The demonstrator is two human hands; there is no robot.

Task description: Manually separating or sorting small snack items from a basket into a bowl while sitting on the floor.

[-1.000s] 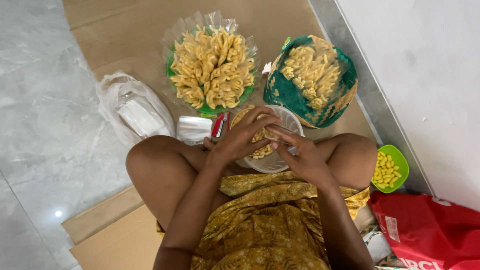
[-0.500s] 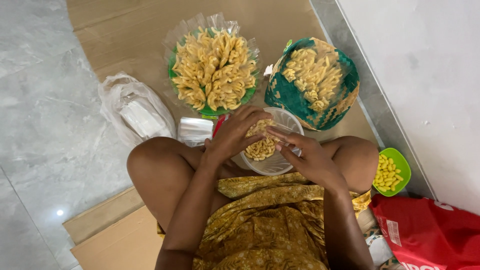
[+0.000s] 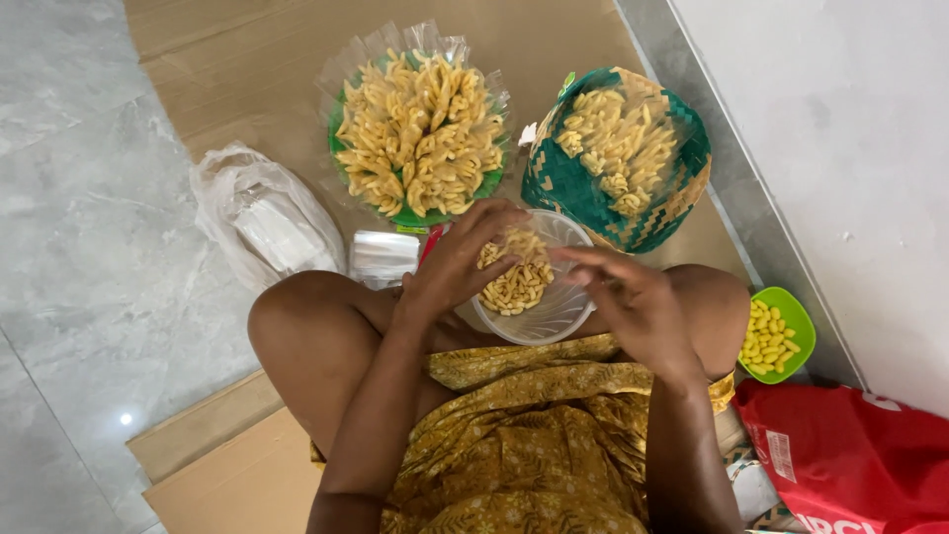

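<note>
On the far left we see a white plastic bag (image 3: 265,220) lying on the cardboard sheet (image 3: 247,69), with a small clear packet (image 3: 384,259) just beside it. Our left hand (image 3: 457,265) reaches over the near rim of the clear bowl (image 3: 549,321), fingers curled loosely downward, their tips touching or just above the yellow snack pieces (image 3: 514,282) inside; we cannot tell for sure whether any piece is pinched. The bowl sits between our knees. Beyond it stands a green tray (image 3: 420,129) lined with clear wrap and heaped with the same pieces. Our right hand (image 3: 633,302) hovers at the bowl's right rim, fingers half open and stretched toward the left hand, holding nothing we can make out. Behind it rests a woven green basket (image 3: 633,188), then a small green dish (image 3: 781,336) and a red bag (image 3: 850,455).
</note>
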